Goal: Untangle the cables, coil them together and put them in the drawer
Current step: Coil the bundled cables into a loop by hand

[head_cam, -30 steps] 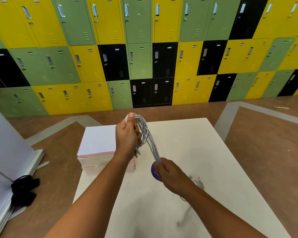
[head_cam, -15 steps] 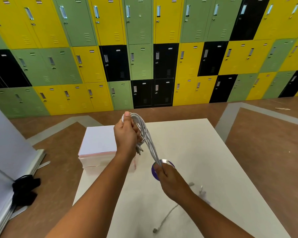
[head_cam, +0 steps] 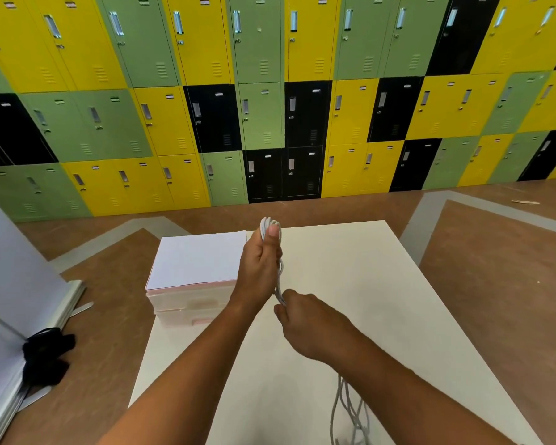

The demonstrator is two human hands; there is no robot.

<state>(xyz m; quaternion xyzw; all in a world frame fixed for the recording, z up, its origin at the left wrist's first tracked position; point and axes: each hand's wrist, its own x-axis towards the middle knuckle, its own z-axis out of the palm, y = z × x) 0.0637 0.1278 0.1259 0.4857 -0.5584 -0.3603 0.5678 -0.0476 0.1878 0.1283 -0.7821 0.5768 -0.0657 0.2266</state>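
A bundle of white cables (head_cam: 268, 227) loops over the top of my left hand (head_cam: 260, 273), which is shut on it above the white table (head_cam: 360, 277). The strands run down from that hand into my right hand (head_cam: 308, 319), which pinches them just below. Loose cable ends (head_cam: 347, 409) hang under my right forearm near the table's front. A small pink-and-white drawer unit (head_cam: 190, 303) stands on the table's left far corner, left of my left hand; its drawers look closed.
A wall of yellow, green and black lockers (head_cam: 270, 107) stands beyond the table. A white board (head_cam: 10, 284) leans at the left with a black strap (head_cam: 45, 351) on its base. Brown floor surrounds the table.
My left hand has turned, thumb now on top of the loop. My right hand has slid up the strands, covering the purple disc seen before. Loose ends now hang under my right forearm.
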